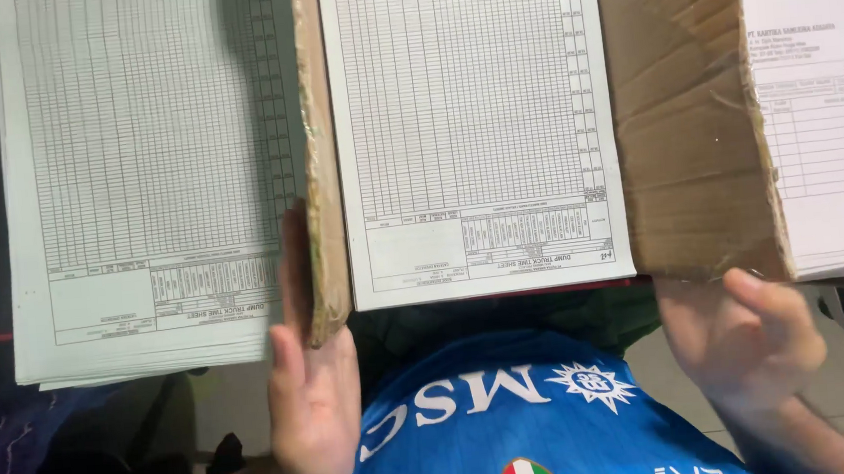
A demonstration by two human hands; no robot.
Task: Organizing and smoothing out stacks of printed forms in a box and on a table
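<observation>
A view straight down from a head-worn camera onto a person's two bare hands and several stacks of printed forms. The left hand point(312, 396) is raised on edge, palm facing inward, with its fingers pressed flat against the near corner of a brown cardboard sheet point(320, 175) that stands up as a thin divider. The hand's grip is open, the fingers straight rather than curled, so it rests against the cardboard without closing round it.

To the left of that divider lies a thick stack of pale green forms point(136, 179), ruled with fine grid lines, its lower edge slightly uneven and sticking out over the near edge of the worktop. To the right of the divider lies a stack of white forms point(473, 123) with the same grid pattern and a box of small print along the bottom.

Further right is a wider piece of creased cardboard point(689, 116), its near edge worn. The right hand point(751, 341) hovers just below this cardboard's lower corner, blurred, with the fingers loosely spread and slightly bent; its grip is open and holds nothing, and whether the fingertips touch the cardboard cannot be told. Beyond it, at the far right, lies another pile of white paper point(828, 105) with boxed sections.

Below the hands a bright blue shirt point(518, 430) fills the lower middle, and a grey floor point(224, 403) shows beside it
</observation>
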